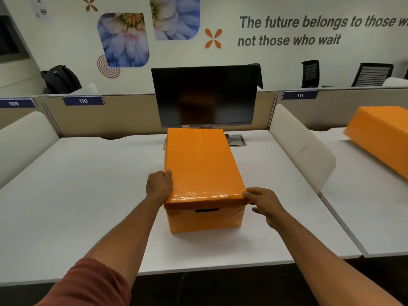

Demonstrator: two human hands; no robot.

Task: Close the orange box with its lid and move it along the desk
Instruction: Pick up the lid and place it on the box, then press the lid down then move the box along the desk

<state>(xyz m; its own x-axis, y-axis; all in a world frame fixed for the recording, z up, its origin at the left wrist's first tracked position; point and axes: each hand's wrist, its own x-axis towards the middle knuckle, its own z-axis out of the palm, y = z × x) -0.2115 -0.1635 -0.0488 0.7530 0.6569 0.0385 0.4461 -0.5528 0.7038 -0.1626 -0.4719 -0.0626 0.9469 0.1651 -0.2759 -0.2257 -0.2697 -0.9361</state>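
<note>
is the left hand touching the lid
Touching. The head view shows the left hand with its thumb on the lid's left edge, no gap.

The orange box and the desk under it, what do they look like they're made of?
The orange box and its lid look like cardboard wrapped in glossy orange film or paper: highlights and wrinkles show near the front edge. The desk looks like a smooth matte white laminate board, though its core cannot be seen.
</note>
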